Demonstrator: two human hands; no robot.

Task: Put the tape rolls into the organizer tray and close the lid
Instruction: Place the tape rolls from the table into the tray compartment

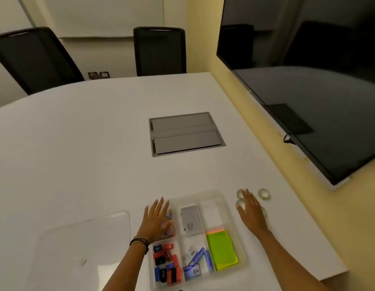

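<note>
A clear organizer tray [224,198] sits on the white table near me, its compartments holding sharpeners, staples, sticky notes and a grey box. Its far right compartment [210,213] looks empty. The clear lid [83,238] lies flat to the tray's left. Several clear tape rolls lie right of the tray: one [264,194] stands apart, and others [239,193] peek out from under my right hand [251,213]. That hand is spread flat over them, fingers apart. My left hand [156,217] rests open over the tray's far left compartment, above coloured clips.
A grey cable hatch [185,133] is set into the table's middle. A large dark screen [319,80] hangs on the yellow wall just right of the table edge. Two black chairs [159,51] stand at the far side.
</note>
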